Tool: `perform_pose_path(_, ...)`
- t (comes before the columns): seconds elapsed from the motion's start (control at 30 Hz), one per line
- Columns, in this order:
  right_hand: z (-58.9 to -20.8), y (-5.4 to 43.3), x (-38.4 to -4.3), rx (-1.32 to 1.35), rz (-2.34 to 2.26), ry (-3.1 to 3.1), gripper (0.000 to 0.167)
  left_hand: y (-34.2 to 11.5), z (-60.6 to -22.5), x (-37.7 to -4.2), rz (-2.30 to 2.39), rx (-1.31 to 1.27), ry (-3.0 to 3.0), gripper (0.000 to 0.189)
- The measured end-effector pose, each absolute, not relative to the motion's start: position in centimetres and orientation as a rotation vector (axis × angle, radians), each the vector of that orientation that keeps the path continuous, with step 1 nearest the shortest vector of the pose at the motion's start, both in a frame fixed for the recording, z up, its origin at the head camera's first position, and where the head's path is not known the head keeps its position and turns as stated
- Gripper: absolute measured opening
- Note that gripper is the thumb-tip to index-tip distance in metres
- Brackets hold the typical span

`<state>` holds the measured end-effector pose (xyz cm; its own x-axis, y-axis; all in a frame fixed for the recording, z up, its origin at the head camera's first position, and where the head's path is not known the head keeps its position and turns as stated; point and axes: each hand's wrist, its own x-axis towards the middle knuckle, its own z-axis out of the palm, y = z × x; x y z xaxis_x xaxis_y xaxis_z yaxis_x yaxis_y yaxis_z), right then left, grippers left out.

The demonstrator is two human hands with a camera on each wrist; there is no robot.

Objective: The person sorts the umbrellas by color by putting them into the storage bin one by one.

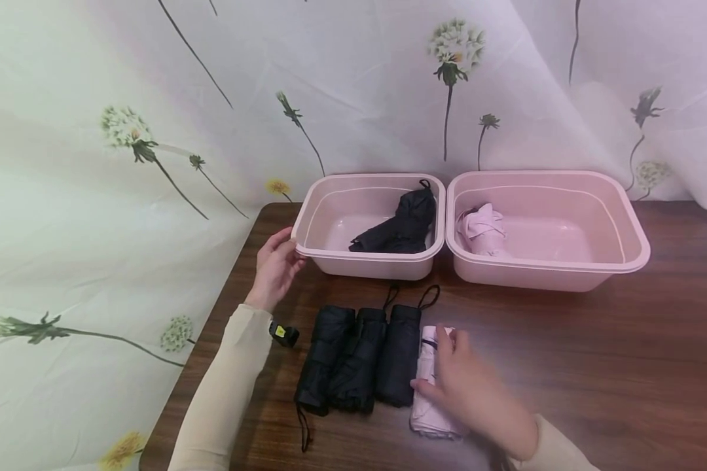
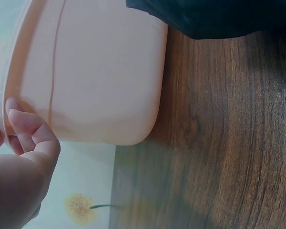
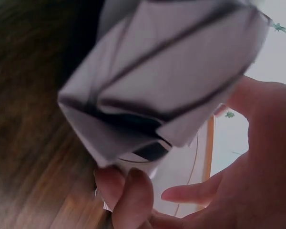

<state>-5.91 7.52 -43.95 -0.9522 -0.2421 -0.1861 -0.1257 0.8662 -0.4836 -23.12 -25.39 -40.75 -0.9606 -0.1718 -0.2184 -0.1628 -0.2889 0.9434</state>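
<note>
My left hand [image 1: 277, 268] pinches the rim at the front left corner of the left pink basin [image 1: 377, 267]; the left wrist view shows its fingers [image 2: 31, 126] at that rim. A black folded umbrella [image 1: 403, 222] lies inside this basin. My right hand [image 1: 471, 386], blurred, is curled over a pale pink folded umbrella [image 1: 433, 415] on the table, with the thumb along its left side. In the right wrist view, fingers touch the pink umbrella [image 3: 167, 62], which hides part of the hand. Several black folded umbrellas [image 1: 353, 360] lie side by side left of it.
A right pink basin [image 1: 542, 278] stands beside the left one, holding a pale pink umbrella [image 1: 483, 229]. Behind both hangs a dandelion-print cloth [image 1: 365, 85]. The brown wooden table [image 1: 613, 373] has its left edge near my left forearm. A small black device [image 1: 284, 335] sits by my left wrist.
</note>
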Motion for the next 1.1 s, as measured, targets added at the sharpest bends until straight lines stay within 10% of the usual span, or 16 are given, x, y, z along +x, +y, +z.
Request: perform_pose_path(1.1,-44.2,9.4,-6.8,-0.231,-0.513,2.783,0.102,-25.5,-41.0,-23.2,-2.498,0.416,-1.841,0.039)
